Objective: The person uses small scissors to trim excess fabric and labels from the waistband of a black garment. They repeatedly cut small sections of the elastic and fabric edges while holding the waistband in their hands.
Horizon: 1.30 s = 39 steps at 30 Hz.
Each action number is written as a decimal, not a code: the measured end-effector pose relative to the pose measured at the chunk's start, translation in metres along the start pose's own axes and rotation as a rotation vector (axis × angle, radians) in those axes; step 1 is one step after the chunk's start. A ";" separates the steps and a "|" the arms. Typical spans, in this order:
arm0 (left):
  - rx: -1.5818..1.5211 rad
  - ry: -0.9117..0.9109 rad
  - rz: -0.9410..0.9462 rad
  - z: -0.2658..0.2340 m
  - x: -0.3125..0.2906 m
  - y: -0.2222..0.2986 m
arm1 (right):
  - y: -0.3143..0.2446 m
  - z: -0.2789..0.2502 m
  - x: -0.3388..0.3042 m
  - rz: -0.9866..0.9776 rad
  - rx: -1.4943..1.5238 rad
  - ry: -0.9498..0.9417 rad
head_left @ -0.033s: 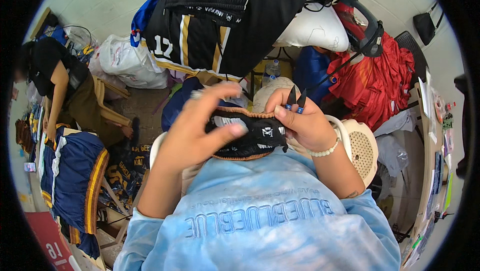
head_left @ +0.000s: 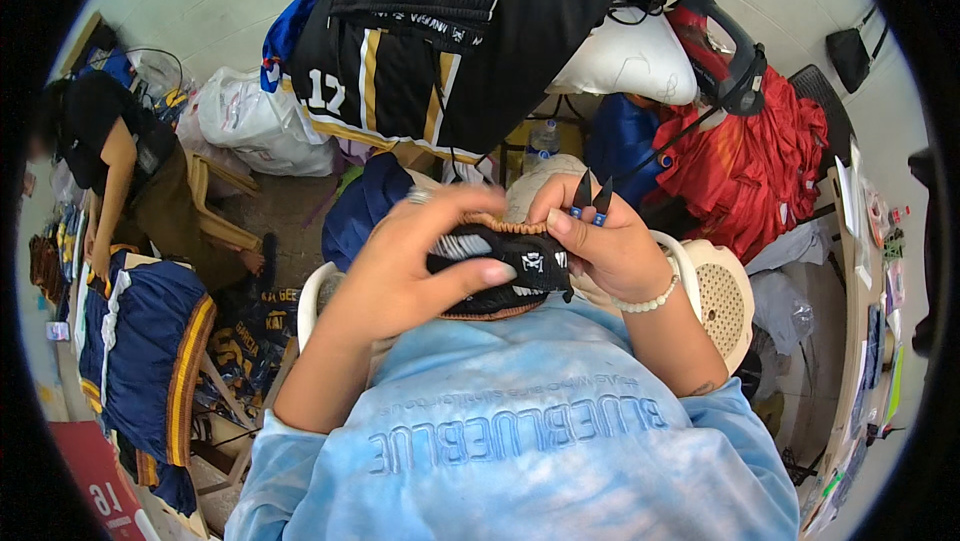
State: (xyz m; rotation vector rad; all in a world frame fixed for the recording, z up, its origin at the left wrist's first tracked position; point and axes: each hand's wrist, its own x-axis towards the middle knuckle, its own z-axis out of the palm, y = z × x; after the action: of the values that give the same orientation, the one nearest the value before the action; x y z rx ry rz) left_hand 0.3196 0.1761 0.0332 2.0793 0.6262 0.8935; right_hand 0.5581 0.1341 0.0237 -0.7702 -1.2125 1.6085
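In front of my chest is a black elastic waistband [head_left: 537, 286] with a tan gathered edge and white printed marks. My right hand [head_left: 622, 253] pinches its right end between thumb and fingers. That same hand also holds a small pair of thread snips [head_left: 593, 199], with two dark blades pointing up and blue parts below. My left hand [head_left: 395, 261] is over the band's left side, thumb stretched out and apart from the fingers. Its fingertips are blurred, and whether they touch the cloth I cannot tell. The hand covers the band's left end.
Black shorts [head_left: 390, 91] with gold and white stripes hang ahead. A red iron [head_left: 715, 51] stands by a white pad [head_left: 630, 56], near a red cloth pile [head_left: 740, 171]. At left, another person [head_left: 130, 151] bends near navy garments [head_left: 150, 351]. A perforated cream stool [head_left: 722, 306] is at right.
My left hand has shifted slightly right and down, its thumb moving further over the waistband. My right hand stays nearly in place with the band and snips.
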 end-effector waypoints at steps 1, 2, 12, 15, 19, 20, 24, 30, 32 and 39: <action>-0.122 0.001 -0.147 0.009 0.001 0.004 | -0.001 0.001 0.002 -0.014 -0.071 0.000; -0.276 0.018 -0.331 0.012 0.004 0.006 | -0.005 -0.001 0.003 -0.056 -0.169 0.051; -1.023 0.158 -0.539 0.005 0.003 -0.007 | -0.007 0.001 -0.005 -0.186 -0.671 0.332; -1.074 0.185 -0.546 0.005 0.001 -0.008 | -0.008 0.006 -0.007 -0.206 -0.626 0.235; -1.115 0.176 -0.529 0.004 0.001 -0.009 | -0.016 0.011 -0.012 -0.164 -0.746 0.116; -1.130 0.181 -0.531 0.004 0.001 -0.010 | -0.018 0.012 -0.013 -0.138 -0.761 0.099; -1.178 0.171 -0.522 0.003 0.000 -0.012 | -0.018 0.018 -0.011 -0.304 -0.786 0.140; -1.086 0.166 -0.501 0.007 -0.002 -0.009 | -0.020 0.024 -0.011 -0.427 -0.866 0.123; -1.060 0.158 -0.476 0.008 -0.002 -0.007 | -0.019 0.027 -0.009 -0.490 -0.894 0.093; -0.907 0.192 -0.497 0.009 -0.003 0.003 | -0.019 0.044 -0.010 -0.414 -0.935 0.139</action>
State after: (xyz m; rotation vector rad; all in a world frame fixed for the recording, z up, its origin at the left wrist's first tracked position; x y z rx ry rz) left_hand 0.3247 0.1681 0.0306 0.9809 0.6342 0.8597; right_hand 0.5289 0.1102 0.0545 -1.0730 -1.8825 0.5872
